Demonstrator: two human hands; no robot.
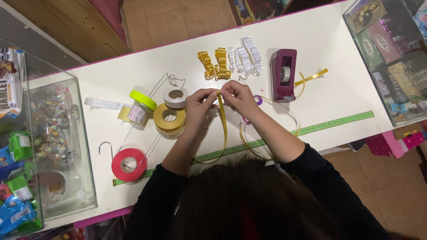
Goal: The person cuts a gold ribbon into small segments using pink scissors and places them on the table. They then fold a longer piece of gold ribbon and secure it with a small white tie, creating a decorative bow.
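**Gold ribbon pinched between both hands over the white bench**

Where the two hands meet above the middle of the bench, a strip of gold ribbon [222,120] is held at its upper end, the rest hanging down in a long loose loop that curves back toward the person's body. The left hand [199,106] is closed on the ribbon with thumb and fingertips, and the right hand [238,98] is closed on it just beside, so both grips sit touching at the top of the strip.

The ribbon looks thin, very light and glossy, so it is likely slippery and springy: it holds a smooth arc rather than falling limp, and would probably creep out of a loose pinch. A firm fingertip pinch flat across its width, close to the fold being formed, seems the safest hold; squeezing along the edge would likely crease it.

Just left of the hands lie a gold ribbon roll [169,118] and a white roll [175,98], with a red roll [129,164] nearer the bench's front edge. Beyond the hands sit finished gold bows [213,64] and white bows [244,58]. A maroon tape dispenser [283,74] stands to the right, and a green measuring tape [338,122] runs along the bench [329,49].
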